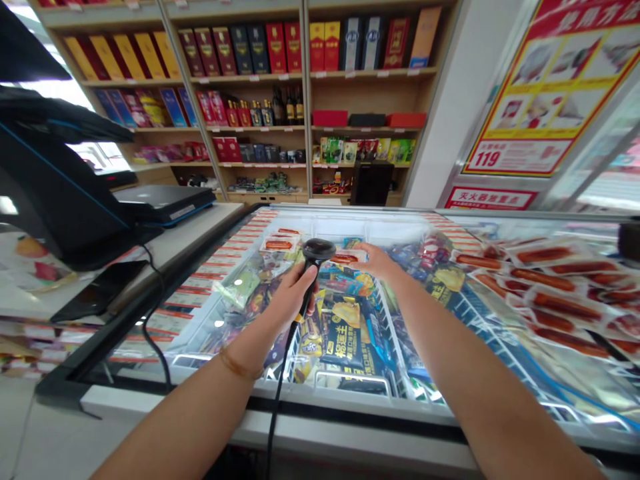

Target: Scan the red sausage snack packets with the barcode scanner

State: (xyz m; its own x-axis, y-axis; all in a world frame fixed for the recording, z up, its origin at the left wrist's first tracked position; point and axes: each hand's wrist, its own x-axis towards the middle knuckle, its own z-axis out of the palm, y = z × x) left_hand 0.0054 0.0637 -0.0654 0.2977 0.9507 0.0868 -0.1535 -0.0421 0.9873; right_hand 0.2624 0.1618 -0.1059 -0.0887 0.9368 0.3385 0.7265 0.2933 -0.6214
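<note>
My left hand (295, 293) is wrapped round the handle of a black barcode scanner (320, 249), whose cable runs down past the front edge. To its right, my right hand (376, 260) pinches one end of a small clear-wrapped sausage (346, 257). The sausage's other end is close to the scanner head; I cannot tell whether they touch. Both hands are over the glass-topped chest freezer (280, 407). A few more wrapped sausages (279, 244) lie just beyond my left hand.
Wrapped sausages (200, 275) are lined up along the glass at left. A loose sausage pile (565, 280) lies at right. Ice-cream packs (343, 333) fill wire baskets below. A black scale (165, 200) and a phone-like dark slab (103, 291) are on the left counter. Shelves (255, 127) stand behind.
</note>
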